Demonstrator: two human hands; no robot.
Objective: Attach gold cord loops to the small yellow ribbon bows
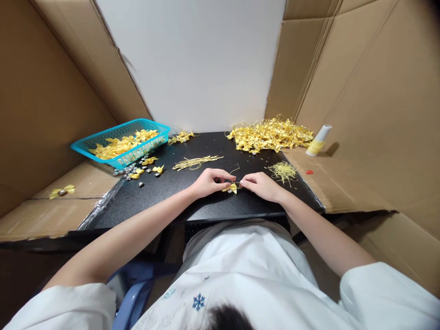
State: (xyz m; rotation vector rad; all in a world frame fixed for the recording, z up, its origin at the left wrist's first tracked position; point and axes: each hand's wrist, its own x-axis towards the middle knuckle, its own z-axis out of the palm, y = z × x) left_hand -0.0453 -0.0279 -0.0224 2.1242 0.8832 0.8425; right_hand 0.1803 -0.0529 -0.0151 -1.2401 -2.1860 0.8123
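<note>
Both hands meet at the front middle of a black table [192,201]. My left hand [209,181] and my right hand [261,185] pinch a small yellow ribbon bow [233,187] between their fingertips, just above the tabletop. A thin gold wire rises from the bow toward the back. Fingers of both hands are curled closed on it.
A teal basket [103,140] with yellow bows stands at back left, loose bows and small silver beads [132,170] beside it. A bundle of gold wires [197,162] lies mid-table. A large heap of yellow bows [271,134], thread scraps [283,170] and a thread spool [318,141] sit right. Cardboard walls surround.
</note>
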